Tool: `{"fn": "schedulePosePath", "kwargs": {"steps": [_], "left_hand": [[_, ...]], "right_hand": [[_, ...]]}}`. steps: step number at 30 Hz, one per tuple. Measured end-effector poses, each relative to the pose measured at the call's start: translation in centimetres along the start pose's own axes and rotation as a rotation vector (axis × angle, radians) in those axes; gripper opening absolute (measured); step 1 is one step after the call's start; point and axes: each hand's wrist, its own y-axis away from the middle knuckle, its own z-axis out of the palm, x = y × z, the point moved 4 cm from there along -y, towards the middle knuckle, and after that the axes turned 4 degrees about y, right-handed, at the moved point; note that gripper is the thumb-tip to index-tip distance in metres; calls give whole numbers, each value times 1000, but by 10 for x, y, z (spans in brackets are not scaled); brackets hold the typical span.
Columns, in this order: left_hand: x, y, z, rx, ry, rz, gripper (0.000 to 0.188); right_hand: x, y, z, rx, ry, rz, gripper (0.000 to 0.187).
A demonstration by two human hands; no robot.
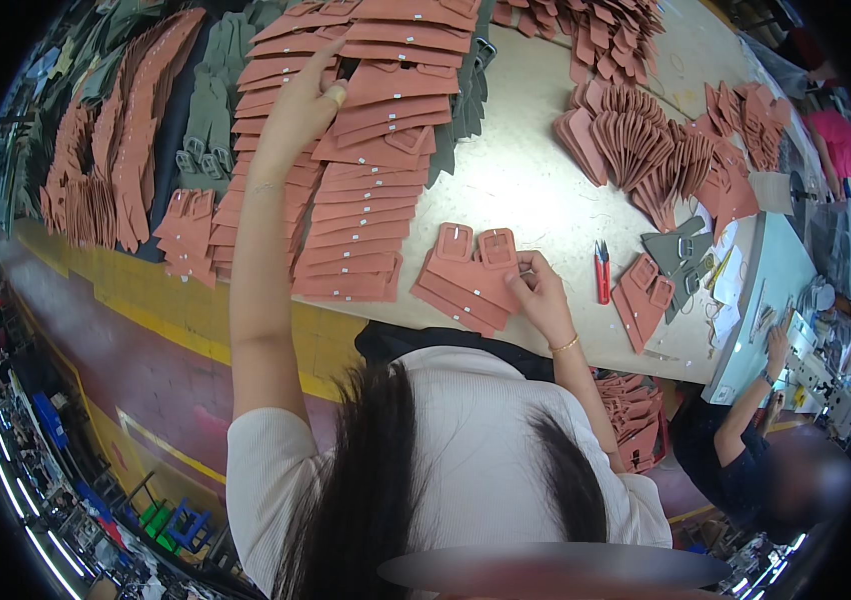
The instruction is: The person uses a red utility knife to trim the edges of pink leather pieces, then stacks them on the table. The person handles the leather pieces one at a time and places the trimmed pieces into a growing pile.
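Long overlapping rows of rust-coloured fabric tabs (361,215) with small white stickers cover the left part of the table. Over the upper part of these rows reaches my left hand (304,108). Its index finger is stretched out, with the thumb apart, at the gap between two rows; nothing shows in its grasp. Near the front edge, my right hand (543,297) pinches the edge of a rust fabric tab with a covered square buckle (497,250). That tab overlaps a small fan of similar tabs (454,290), one with its own square buckle.
Red-handled thread snips (602,275) lie right of my right hand, near more buckled tabs (639,300) and green buckled straps (681,250). Fanned rust bundles (636,140) fill the far right. Green straps (216,100) lie left. A co-worker's hand (778,350) is at the right.
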Motion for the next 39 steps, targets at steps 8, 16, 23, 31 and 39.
{"fn": "schedulePosePath", "kwargs": {"steps": [8,16,23,31,39], "left_hand": [[7,-2,19,-97,-181,-51,68],[-3,15,20,-93,-196,-69,65],[-9,31,18,-138,-226,-105,65],[-14,50,15,-140,-163,-79,69],[-20,61,11,-140,-125,-92,71]], "right_hand": [[17,-10,-4,-13,-50,8,25],[13,-12,-6,-19,-19,11,24],[17,-13,-5,-10,-42,12,24],[23,-16,-6,-13,-48,8,24],[20,-16,-4,-15,-80,20,22]]}}
